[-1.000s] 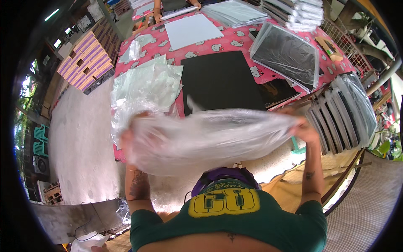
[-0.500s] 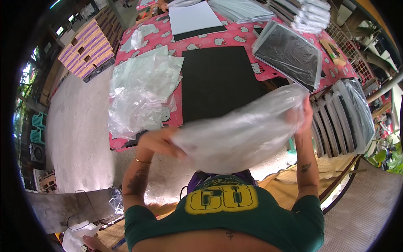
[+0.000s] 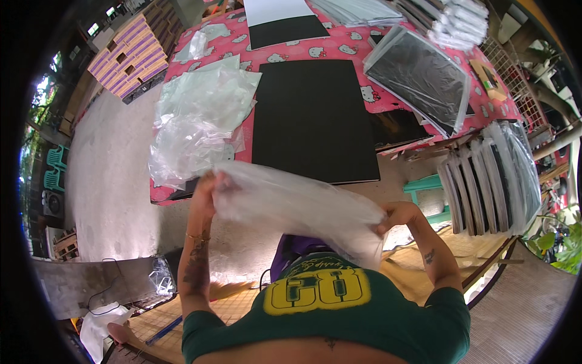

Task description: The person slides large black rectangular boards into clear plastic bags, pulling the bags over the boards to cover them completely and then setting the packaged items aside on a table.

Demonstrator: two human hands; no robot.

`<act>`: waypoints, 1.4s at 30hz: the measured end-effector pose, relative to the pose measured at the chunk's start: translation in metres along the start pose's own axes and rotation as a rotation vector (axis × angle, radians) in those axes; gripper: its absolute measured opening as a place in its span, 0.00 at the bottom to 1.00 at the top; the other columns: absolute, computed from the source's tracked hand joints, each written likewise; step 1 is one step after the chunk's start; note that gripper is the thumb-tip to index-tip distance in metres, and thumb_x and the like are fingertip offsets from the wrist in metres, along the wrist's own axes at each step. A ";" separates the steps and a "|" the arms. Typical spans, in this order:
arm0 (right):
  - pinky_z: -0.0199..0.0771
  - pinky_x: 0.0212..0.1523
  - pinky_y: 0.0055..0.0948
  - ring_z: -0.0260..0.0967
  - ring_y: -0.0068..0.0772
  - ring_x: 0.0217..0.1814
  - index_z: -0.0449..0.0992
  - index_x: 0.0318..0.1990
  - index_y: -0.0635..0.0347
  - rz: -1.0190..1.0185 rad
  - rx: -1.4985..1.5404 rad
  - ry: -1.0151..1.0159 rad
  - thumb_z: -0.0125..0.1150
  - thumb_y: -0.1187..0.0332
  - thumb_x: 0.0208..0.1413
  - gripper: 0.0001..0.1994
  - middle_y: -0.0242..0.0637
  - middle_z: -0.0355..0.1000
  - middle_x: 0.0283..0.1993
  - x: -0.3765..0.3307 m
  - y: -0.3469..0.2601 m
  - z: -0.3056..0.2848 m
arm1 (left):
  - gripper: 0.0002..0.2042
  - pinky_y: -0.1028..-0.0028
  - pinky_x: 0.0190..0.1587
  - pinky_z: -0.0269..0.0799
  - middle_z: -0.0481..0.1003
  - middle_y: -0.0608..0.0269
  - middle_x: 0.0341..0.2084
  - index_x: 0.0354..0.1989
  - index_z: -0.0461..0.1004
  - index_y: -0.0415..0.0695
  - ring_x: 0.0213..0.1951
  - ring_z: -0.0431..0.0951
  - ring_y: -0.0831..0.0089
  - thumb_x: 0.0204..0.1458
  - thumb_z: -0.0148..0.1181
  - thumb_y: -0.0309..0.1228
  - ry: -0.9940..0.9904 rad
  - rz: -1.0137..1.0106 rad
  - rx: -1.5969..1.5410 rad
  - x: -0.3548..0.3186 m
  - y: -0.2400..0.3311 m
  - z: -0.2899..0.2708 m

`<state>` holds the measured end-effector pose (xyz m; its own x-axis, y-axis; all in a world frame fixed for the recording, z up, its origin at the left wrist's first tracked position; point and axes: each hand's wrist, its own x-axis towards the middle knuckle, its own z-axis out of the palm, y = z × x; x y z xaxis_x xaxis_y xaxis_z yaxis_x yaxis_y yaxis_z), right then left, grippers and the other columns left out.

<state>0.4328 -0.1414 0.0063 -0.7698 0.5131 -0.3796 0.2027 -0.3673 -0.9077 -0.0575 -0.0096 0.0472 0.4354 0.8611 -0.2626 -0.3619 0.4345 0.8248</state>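
Observation:
A clear plastic bag (image 3: 297,203) is stretched between my two hands, above my lap and in front of the table's near edge. My left hand (image 3: 213,189) grips its left end, with part of the fingers seen through the plastic. At the other end, my right hand (image 3: 397,217) pinches the bag's edge between thumb and fingers. Just beyond the bag, a large black board (image 3: 312,115) lies flat on the pink patterned tablecloth (image 3: 297,53). To its left is a loose pile of clear plastic bags (image 3: 203,121).
Plastic-wrapped black boards (image 3: 421,73) lie on the table's right side. A row of wrapped boards (image 3: 485,182) stands at the right, near a green stool (image 3: 424,185). White sheets (image 3: 279,11) lie at the far side. Stacked cartons (image 3: 130,54) stand on the floor at left.
The bag has swung from tilting up at the right to tilting up at the left. My left hand rose and my right hand came down and inward, both still holding it.

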 end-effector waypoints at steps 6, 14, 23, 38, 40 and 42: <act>0.68 0.47 0.31 0.68 0.28 0.46 0.69 0.49 0.64 -0.332 0.596 0.200 0.61 0.74 0.45 0.20 0.38 0.71 0.42 -0.018 0.040 0.001 | 0.23 0.71 0.42 0.72 0.73 0.53 0.40 0.56 0.63 0.36 0.34 0.74 0.72 0.52 0.56 0.31 -0.145 -0.155 -0.106 -0.028 -0.049 -0.021; 0.73 0.22 0.24 0.71 0.28 0.32 0.58 0.61 0.56 -0.057 0.124 1.301 0.48 0.78 0.49 0.28 0.42 0.69 0.43 0.053 0.063 -0.006 | 0.29 0.62 0.34 0.70 0.75 0.49 0.32 0.57 0.63 0.40 0.31 0.75 0.55 0.40 0.51 0.17 0.466 0.228 0.958 0.005 -0.126 -0.002; 0.69 0.25 0.25 0.69 0.25 0.25 0.61 0.60 0.61 -0.168 -0.328 1.531 0.46 0.81 0.46 0.29 0.49 0.72 0.42 0.067 0.047 0.009 | 0.26 0.58 0.35 0.69 0.74 0.35 0.31 0.53 0.67 0.39 0.32 0.75 0.44 0.38 0.47 0.17 0.610 0.392 1.322 0.012 -0.126 0.027; 0.62 0.59 0.39 0.62 0.34 0.60 0.61 0.59 0.60 -1.180 0.639 0.807 0.49 0.67 0.60 0.19 0.41 0.65 0.57 -0.031 -0.247 -0.043 | 0.14 0.62 0.53 0.65 0.74 0.60 0.39 0.47 0.70 0.40 0.41 0.75 0.66 0.56 0.51 0.35 -0.227 0.685 -0.457 0.075 0.183 0.115; 0.64 0.58 0.40 0.65 0.33 0.57 0.65 0.55 0.58 -1.165 0.715 0.846 0.49 0.67 0.61 0.16 0.38 0.68 0.54 -0.002 -0.283 -0.074 | 0.09 0.62 0.51 0.66 0.76 0.67 0.29 0.38 0.73 0.42 0.36 0.75 0.71 0.57 0.52 0.33 -0.422 0.656 -0.466 0.132 0.206 0.081; 0.65 0.57 0.42 0.68 0.32 0.54 0.69 0.51 0.57 -1.119 0.761 0.859 0.49 0.65 0.60 0.13 0.34 0.71 0.51 0.020 -0.274 -0.115 | 0.09 0.62 0.53 0.65 0.76 0.66 0.32 0.37 0.72 0.44 0.39 0.75 0.72 0.56 0.54 0.36 -0.311 0.602 -0.570 0.177 0.199 0.074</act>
<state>0.4312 0.0590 0.2269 0.2883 0.9437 0.1623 -0.7393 0.3271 -0.5885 0.0088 0.2095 0.2019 0.2133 0.9112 0.3525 -0.9215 0.0678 0.3823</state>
